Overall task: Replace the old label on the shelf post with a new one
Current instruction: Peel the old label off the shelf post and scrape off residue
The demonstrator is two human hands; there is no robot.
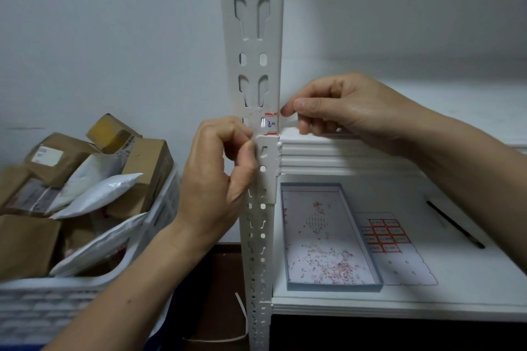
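A white slotted shelf post (255,65) stands upright in the middle. A small red-bordered label (270,123) with blue handwriting sticks to it just above the upper shelf board. My left hand (219,177) presses against the post's left side, thumb and fingertips pinched at the label's left edge. My right hand (342,111) reaches from the right, thumb and forefinger pinched beside the label's right edge at the post's corner. Whether either hand grips the label I cannot tell. A sheet of new red-bordered labels (385,236) lies on the lower shelf.
A shallow grey tray (379,282) with red and white paper scraps lies on the lower shelf (456,293), with a black pen (454,224) to its right. A white basket (85,293) heaped with brown boxes and white mailers stands at left. The upper shelf board (370,157) is under my right hand.
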